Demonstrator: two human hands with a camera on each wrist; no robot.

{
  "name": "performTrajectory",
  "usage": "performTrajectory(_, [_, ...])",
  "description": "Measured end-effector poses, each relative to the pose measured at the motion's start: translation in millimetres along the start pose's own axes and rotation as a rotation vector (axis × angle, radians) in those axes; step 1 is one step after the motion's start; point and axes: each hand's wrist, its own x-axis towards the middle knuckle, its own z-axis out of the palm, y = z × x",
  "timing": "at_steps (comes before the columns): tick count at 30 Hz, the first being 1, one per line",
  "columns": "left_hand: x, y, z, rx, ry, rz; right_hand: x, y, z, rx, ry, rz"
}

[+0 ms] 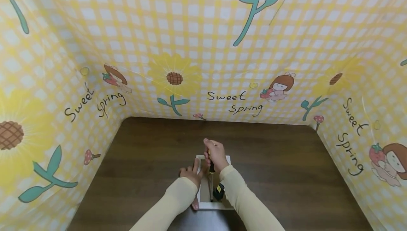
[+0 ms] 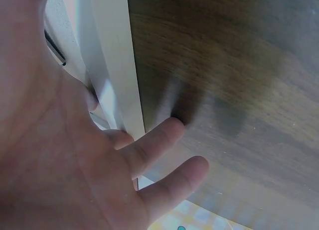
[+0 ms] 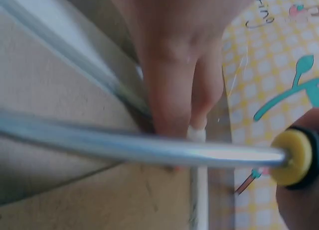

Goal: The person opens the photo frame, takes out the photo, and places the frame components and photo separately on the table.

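Observation:
A white rectangular frame [image 1: 216, 206] lies on the table, its left side also showing in the left wrist view [image 2: 117, 56]. My left hand [image 1: 192, 174] rests along that side, with two fingers [image 2: 162, 138] stretched out over the wood and others over the frame's edge. My right hand [image 1: 217, 155], above the frame, grips the black and yellow handle of a screwdriver [image 1: 211, 185]. Its metal shaft [image 3: 149, 146] points down to the frame's near side; whether the tip touches anything, I cannot tell. Inside the frame, right of the shaft, sits a black and yellow tape measure [image 1: 218, 191].
The dark wooden table [image 1: 143, 153] extends around the frame. Yellow checked cloth [image 1: 203, 47] with printed flowers and figures hangs behind the table and at both sides.

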Motion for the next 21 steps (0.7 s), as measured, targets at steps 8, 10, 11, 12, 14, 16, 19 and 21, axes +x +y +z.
performTrajectory(8, [14.6, 0.7, 22.0, -0.007, 0.098, 0.001, 1.3, -2.7, -11.2, 0.092, 0.064, 0.061])
performTrajectory(10, [7.5, 0.4, 13.0, -0.001, 0.073, 0.001, -0.3, -3.9, -12.2, 0.097, 0.060, 0.060])
performTrajectory(11, [2.9, 0.1, 7.9, 0.000, 0.062, 0.002, -1.8, -5.0, -11.9, 0.095, 0.045, 0.056])
performTrajectory(12, [-1.7, -0.3, 2.6, -0.004, 0.053, 0.003, -3.7, -6.1, -11.3, 0.089, 0.027, 0.049])
performTrajectory(14, [-10.6, -1.4, -7.1, -0.015, 0.043, 0.004, -8.9, -8.7, -8.7, 0.069, -0.017, 0.022])
performTrajectory(16, [-15.4, -2.4, -11.6, -0.035, 0.041, 0.008, -16.9, -12.1, -4.8, 0.034, -0.057, -0.022])
performTrajectory(19, [-15.0, -3.5, -11.7, -0.047, 0.026, 0.012, -31.7, -16.4, 0.9, -0.035, -0.089, -0.114])
performTrajectory(21, [-11.2, -3.7, -7.8, -0.040, 0.016, 0.010, -42.4, -19.0, 4.4, -0.075, -0.104, -0.178])
